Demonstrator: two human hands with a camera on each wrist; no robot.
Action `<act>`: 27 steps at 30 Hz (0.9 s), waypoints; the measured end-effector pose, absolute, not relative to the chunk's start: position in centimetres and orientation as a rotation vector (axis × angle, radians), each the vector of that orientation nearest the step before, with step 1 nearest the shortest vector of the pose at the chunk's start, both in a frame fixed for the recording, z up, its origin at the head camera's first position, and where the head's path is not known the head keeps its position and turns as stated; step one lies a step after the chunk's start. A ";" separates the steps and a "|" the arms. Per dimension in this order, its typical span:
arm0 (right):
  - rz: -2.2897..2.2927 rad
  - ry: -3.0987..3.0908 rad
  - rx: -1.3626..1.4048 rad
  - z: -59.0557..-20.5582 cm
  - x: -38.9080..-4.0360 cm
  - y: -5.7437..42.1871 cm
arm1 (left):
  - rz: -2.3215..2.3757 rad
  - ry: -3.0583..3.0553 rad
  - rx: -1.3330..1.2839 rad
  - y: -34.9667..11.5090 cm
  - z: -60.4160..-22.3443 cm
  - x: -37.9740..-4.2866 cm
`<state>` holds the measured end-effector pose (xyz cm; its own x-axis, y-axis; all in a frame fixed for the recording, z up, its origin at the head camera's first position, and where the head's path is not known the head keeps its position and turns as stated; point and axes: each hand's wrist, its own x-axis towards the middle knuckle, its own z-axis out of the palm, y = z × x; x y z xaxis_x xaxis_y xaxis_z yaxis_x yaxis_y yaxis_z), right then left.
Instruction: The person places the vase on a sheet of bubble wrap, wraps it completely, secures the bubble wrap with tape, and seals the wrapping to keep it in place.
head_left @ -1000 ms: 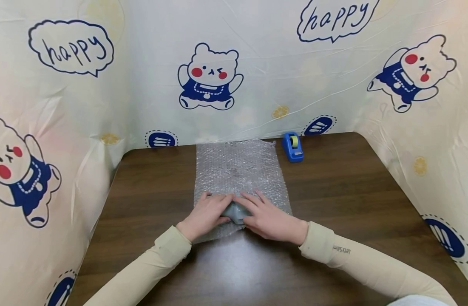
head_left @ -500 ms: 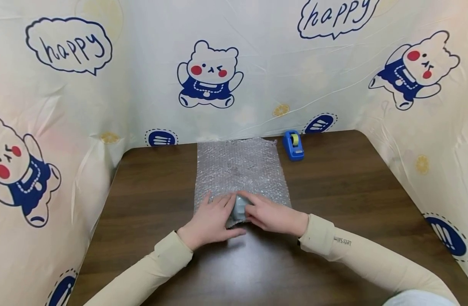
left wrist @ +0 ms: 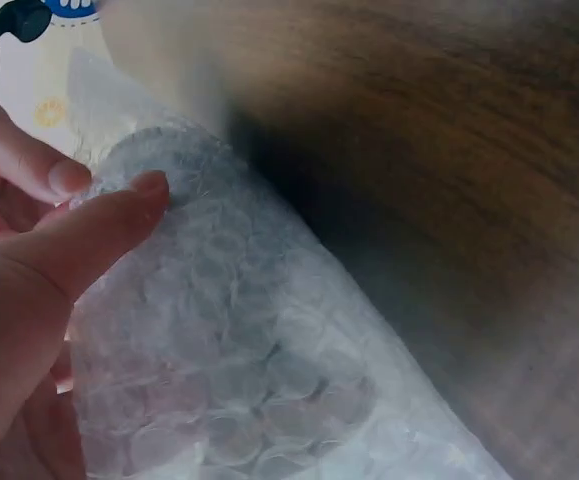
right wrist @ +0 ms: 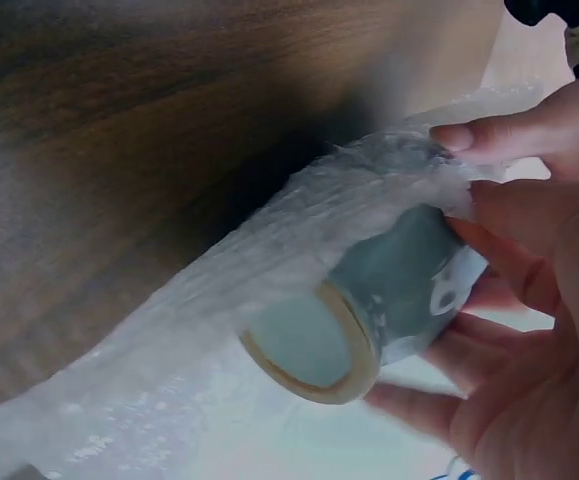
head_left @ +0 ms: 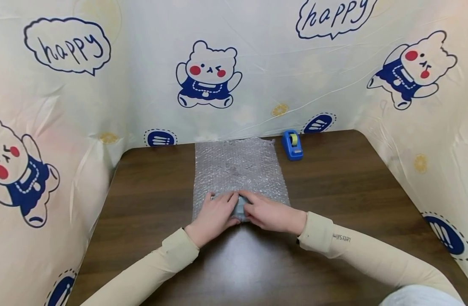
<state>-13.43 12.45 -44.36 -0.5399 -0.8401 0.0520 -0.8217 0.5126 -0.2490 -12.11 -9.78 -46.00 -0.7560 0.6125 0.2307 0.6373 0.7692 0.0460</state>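
A grey-green ceramic cup [right wrist: 409,270] lies on its side on the bubble wrap [head_left: 237,165], its tan-edged round end facing the right wrist camera. My left hand [head_left: 214,214] holds the wrap's near edge against the cup, the thumb pressing on the bubbles [left wrist: 229,330] in the left wrist view. On the other side, my right hand [head_left: 272,214] grips the cup with curled fingers, fingertips along its wall. The near part of the wrap stands raised against the cup, hiding much of it from the left wrist view.
The bubble wrap stretches flat from my hands to the table's back edge. A blue tape dispenser [head_left: 292,145] with a yellow roll stands to the right of its far end. Printed curtains [head_left: 268,76] enclose the brown table [head_left: 153,182] at the back and sides.
The wrap's near edge, earlier flat on the table at the left, is now lifted against the cup. My left thumb has swung out and back in; my right fingers have curled closer.
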 end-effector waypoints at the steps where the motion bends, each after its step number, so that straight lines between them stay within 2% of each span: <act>1: -0.354 2.697 -1.451 -44.2 -13.2 12.3 | -0.189 -2.757 -0.994 -9.8 -46.0 -12.2; 8: -0.112 2.963 -1.188 -44.0 -10.7 11.0 | -0.179 -2.727 -1.029 -10.1 -46.0 -12.7; 16: 0.306 3.122 -1.222 -46.0 -10.3 10.8 | -0.267 -2.676 -1.118 -10.3 -46.3 -12.9; 27: 0.001 3.077 -1.210 -45.9 -11.7 11.5 | -0.308 -2.674 -1.156 -10.3 -46.0 -13.0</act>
